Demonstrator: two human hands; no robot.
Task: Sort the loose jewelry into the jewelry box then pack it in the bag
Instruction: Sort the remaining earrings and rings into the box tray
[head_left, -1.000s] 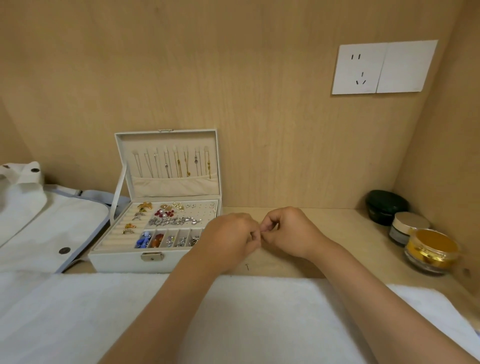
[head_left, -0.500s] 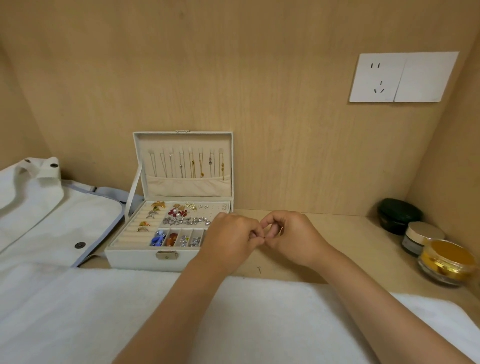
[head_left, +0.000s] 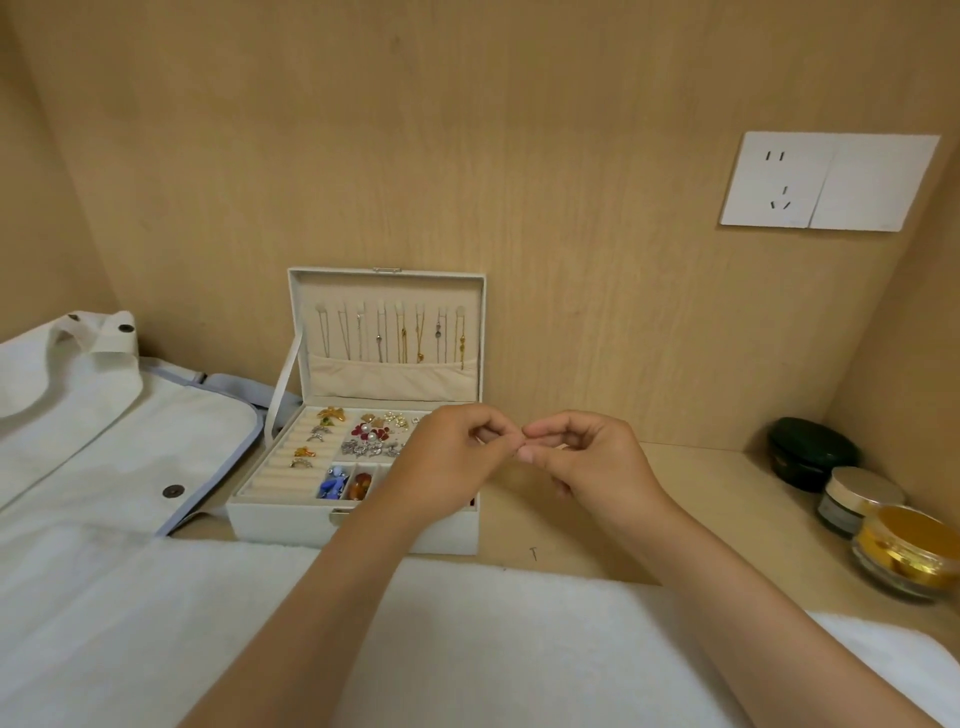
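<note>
Head cam: both hands pinched together at the right front corner of the jewelry box

The left hand hides the box's right-hand compartments, so I can't see what's in them. Its fingertips meet those of the right hand in a tight pinch. Whatever's between them is too small for me to make out, so I can't tell if they hold a piece. The box sits open with its lid upright, chains hanging inside. The bag lies flat just left of the box, cut off at the edge, and the towel is in front of it. There's a dark T-shaped speck just in front of the box's right corner, no idea what it is. Versus half a second ago, the left hand covers more of the box.
</note>
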